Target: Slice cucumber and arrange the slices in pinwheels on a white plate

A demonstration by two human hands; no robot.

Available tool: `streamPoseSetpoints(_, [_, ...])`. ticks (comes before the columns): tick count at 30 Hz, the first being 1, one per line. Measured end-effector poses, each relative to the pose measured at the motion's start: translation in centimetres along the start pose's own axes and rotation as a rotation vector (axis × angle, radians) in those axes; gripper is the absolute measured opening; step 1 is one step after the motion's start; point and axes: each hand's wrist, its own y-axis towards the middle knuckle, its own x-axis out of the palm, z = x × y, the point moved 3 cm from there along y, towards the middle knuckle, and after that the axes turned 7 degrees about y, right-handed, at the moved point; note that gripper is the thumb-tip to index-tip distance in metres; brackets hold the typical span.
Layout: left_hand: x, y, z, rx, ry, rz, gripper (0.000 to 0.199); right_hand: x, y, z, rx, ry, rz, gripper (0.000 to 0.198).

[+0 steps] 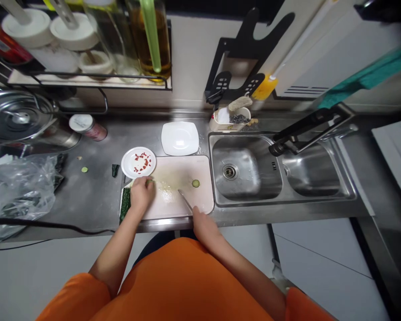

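Observation:
My right hand (205, 225) is closed round the handle of a knife (185, 200), whose blade points up and left over the pale cutting board (173, 207). At the board's left side my left hand (142, 196) is closed, with a bit of green cucumber (149, 182) showing at its fingertips. Beside that hand, a dark green length of cucumber (124, 205) lies along the board's left edge. One round cucumber slice (195, 183) rests on the right part of the wet board. Just above my left hand, a round white plate (127, 165) holds small red pieces.
An empty square white dish (179, 138) stands behind the board. A double sink (247, 169) with a black faucet (304, 129) is at right. On the left are a clear plastic bag (16, 187), a lidded pot (20, 118), a jar (87, 127) and a cucumber end (115, 170).

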Motion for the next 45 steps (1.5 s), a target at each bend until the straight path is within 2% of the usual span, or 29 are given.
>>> streamPoseSetpoints(4, [2.4, 0.8, 6.0, 0.255, -0.133, -0.219, 0.027, 0.2, 0.0, 0.0, 0.011, -0.008, 0.026, 0.039])
streamPoseSetpoints(8, [5.4, 0.9, 11.7, 0.465, -0.056, -0.407, 0.030, 0.2, -0.1, -0.1, 0.000, -0.019, 0.052, 0.037])
streamPoseSetpoints(10, [6.5, 0.7, 13.2, 0.512, 0.012, -0.474, 0.027, 0.2, -0.2, -0.1, -0.005, -0.014, 0.049, 0.037])
streamPoseSetpoints(13, [7.1, 0.2, 14.0, 0.555, 0.095, -0.534, 0.021, 0.2, -0.2, 0.0, -0.009, 0.006, 0.046, 0.036])
streamPoseSetpoints(19, [7.1, 0.0, 14.0, 0.532, 0.158, -0.539, 0.019, 0.9, 0.2, 0.6, -0.050, 0.020, 0.074, 0.035])
streamPoseSetpoints(22, [7.1, 0.2, 14.2, 0.482, 0.117, -0.535, 0.017, 0.9, 0.2, 0.6, -0.047, 0.021, 0.071, 0.037])
streamPoseSetpoints(25, [6.9, 0.3, 14.3, 0.420, 0.045, -0.577, 0.007, 0.6, 0.2, 0.5, -0.033, 0.022, 0.052, 0.039])
streamPoseSetpoints(28, [6.4, 0.3, 13.8, 0.318, -0.054, -0.611, 0.008, 0.4, 0.1, 0.3, -0.013, 0.018, 0.030, 0.039])
streamPoseSetpoints(31, [5.3, 0.5, 12.1, 0.188, -0.136, -0.529, 0.008, 0.3, 0.2, 0.4, -0.005, -0.001, 0.019, 0.039])
streamPoseSetpoints(37, [3.2, 0.3, 6.9, -0.045, -0.185, -0.337, 0.014, 0.4, 0.3, 0.7, -0.016, -0.012, 0.029, 0.038])
streamPoseSetpoints(40, [3.3, -0.4, 5.3, -0.006, -0.124, -0.276, 0.015, 0.3, 0.3, 0.7, -0.027, -0.022, 0.021, 0.040])
streamPoseSetpoints(45, [4.3, -1.8, 3.8, 0.179, -0.075, -0.111, 0.027, 0.3, 0.3, 0.8, -0.033, -0.019, 0.019, 0.040])
